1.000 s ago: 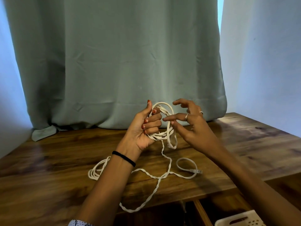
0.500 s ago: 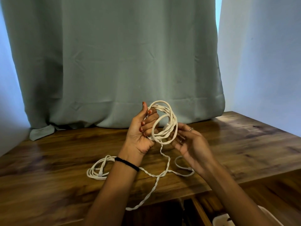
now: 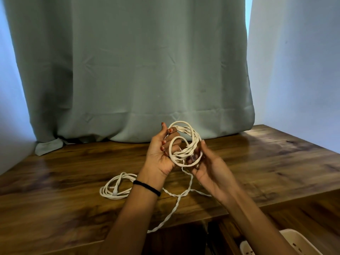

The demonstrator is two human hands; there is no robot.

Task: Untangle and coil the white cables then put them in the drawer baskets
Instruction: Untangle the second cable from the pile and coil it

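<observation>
Baskets [image 3: 287, 242], white plastic, sit lowest at the near right below the table edge [image 3: 239, 208], where a twisted white tail [image 3: 171, 214] hangs over. Loose coil [image 3: 116, 188] lies flat on bare wood to the left. Above the tabletop, the left hand [image 3: 160, 153] clenches the cable loops [image 3: 185, 144], the right hand [image 3: 207, 170] pinching their lower rim; a green curtain [image 3: 138, 70] hangs behind.

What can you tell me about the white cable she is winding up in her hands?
The white cable looks like two thin cords twisted together. Several loops form a rough upright coil above the wooden table. The left hand grips its left side; the right hand pinches its lower right. A twisted tail hangs down, crosses the tabletop and drops over the front edge.
</observation>
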